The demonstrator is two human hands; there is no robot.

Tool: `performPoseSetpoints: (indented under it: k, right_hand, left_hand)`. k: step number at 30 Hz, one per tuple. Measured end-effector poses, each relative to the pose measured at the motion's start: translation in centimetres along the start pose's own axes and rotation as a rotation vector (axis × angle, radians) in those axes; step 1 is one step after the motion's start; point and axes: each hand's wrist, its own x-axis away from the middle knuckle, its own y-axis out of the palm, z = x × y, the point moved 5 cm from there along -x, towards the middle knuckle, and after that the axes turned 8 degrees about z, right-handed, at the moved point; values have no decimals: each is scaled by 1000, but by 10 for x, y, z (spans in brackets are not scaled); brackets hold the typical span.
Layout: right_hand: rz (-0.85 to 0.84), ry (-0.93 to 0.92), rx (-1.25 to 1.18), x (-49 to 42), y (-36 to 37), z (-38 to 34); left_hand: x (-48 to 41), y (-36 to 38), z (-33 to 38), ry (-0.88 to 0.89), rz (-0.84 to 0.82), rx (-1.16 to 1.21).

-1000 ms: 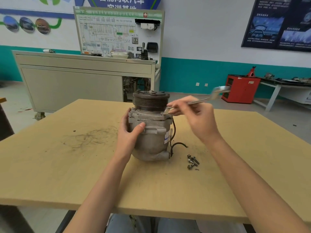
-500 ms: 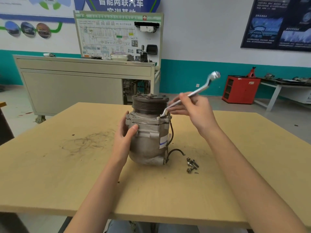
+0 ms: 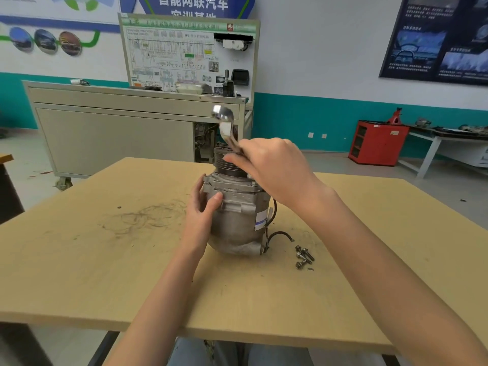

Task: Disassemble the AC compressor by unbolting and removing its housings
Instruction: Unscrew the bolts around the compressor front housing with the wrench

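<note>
The wrench [image 3: 226, 128] has swung round to point away; right hand [image 3: 269, 167] grips it, turning a bolt, while left hand [image 3: 202, 207] clasps the compressor [image 3: 237, 215] steady.

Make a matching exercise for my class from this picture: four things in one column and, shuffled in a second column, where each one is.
Things
1. wrench
2. loose bolts
3. left hand
4. red cabinet

Places
A. lying on the table, right of the compressor
B. gripping the compressor's side
C. held in the right hand, above the compressor
D. on the floor by the far wall

Pairs: 1-C, 2-A, 3-B, 4-D
</note>
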Motion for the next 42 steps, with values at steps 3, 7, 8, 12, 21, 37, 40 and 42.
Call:
performPoseSetpoints:
  k: [3, 7, 8, 12, 21, 37, 40, 42]
  right_hand:
    - [19, 4, 21, 5, 2, -3]
    - [79, 5, 71, 11, 4, -15]
    - [126, 2, 107, 12, 4, -18]
    - [246, 26, 271, 18, 8, -29]
    - [357, 174, -218, 55, 1, 4]
    - [275, 1161, -1381, 77, 40, 95]
    - [264, 890, -896, 52, 3, 85]
    - [194, 655, -665, 29, -13, 66]
  left_hand:
    - [-1, -1, -2, 4, 1, 4]
    - [-2, 0, -4, 5, 2, 8]
    - [-1, 0, -3, 9, 5, 9]
    - [-2, 0, -4, 39, 27, -15]
    - [-2, -1, -7, -2, 27, 27]
    - [-2, -1, -5, -24, 18, 52]
    - [-2, 0, -5, -23, 21, 49]
    - [-2, 0, -5, -22, 24, 50]
